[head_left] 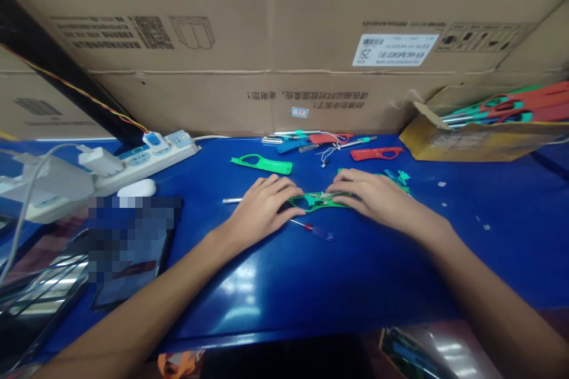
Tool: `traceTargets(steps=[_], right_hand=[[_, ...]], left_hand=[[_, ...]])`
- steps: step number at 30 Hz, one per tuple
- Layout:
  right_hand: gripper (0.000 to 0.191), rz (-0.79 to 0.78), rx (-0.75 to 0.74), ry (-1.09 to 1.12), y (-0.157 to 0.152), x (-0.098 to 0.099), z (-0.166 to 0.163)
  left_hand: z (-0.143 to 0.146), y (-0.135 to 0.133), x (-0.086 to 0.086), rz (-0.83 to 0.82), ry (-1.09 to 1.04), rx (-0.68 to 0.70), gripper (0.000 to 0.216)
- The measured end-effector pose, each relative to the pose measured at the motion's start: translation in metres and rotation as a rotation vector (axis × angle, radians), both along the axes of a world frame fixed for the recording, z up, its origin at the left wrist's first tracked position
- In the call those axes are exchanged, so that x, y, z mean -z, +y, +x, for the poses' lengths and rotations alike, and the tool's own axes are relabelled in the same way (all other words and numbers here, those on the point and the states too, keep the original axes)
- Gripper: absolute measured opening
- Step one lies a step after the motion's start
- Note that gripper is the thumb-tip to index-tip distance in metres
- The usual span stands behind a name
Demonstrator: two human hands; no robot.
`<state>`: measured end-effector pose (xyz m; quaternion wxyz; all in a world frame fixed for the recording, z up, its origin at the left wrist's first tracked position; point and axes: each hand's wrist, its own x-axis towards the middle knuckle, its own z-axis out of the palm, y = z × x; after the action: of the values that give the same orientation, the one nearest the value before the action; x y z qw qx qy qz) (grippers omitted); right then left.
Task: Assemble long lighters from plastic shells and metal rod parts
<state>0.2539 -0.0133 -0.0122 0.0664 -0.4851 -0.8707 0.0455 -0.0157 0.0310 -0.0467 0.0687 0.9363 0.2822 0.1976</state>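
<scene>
A green plastic handle shell [316,201] lies flat on the blue table [311,284], with small metal parts and thin wire inside it. My left hand [263,208] presses its left end, fingers curled down onto it. My right hand [377,195] grips the right end, fingers pressed on top. A small screwdriver with a red tip and clear handle [313,229] lies just in front of the shell, between my hands. A thin metal rod [232,201] pokes out left of my left hand.
Another green handle half [262,163] lies behind my left hand. Red and blue handle pieces and metal blades [331,143] sit by the cardboard wall. A cardboard box of finished tools [484,121] is at right. A power strip [133,160] and phone [128,254] lie left.
</scene>
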Motion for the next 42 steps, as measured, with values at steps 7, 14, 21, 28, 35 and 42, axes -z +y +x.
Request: traceTargets(steps=[7, 14, 21, 28, 35, 42], right_hand=[[0.031, -0.037, 0.000, 0.009, 0.000, -0.002, 0.001], [0.033, -0.004, -0.090, 0.055, -0.002, -0.003, -0.004], [0.033, -0.011, -0.131, 0.063, 0.001, 0.003, -0.007], [0.030, 0.014, -0.134, 0.090, 0.003, 0.004, -0.006], [0.027, -0.015, -0.146, 0.135, 0.004, 0.003, -0.007], [0.024, -0.037, -0.143, 0.167, 0.003, 0.001, -0.004]], left_hand=[[0.003, -0.004, -0.002, -0.100, -0.006, -0.047, 0.027], [0.004, -0.007, -0.003, -0.079, 0.022, -0.067, 0.026], [0.002, -0.009, -0.006, 0.090, 0.133, -0.021, 0.031], [0.003, -0.009, -0.005, 0.126, 0.153, 0.029, 0.032], [0.004, -0.011, -0.011, 0.123, 0.173, 0.052, 0.032], [0.012, -0.009, -0.006, 0.001, 0.026, -0.003, 0.033]])
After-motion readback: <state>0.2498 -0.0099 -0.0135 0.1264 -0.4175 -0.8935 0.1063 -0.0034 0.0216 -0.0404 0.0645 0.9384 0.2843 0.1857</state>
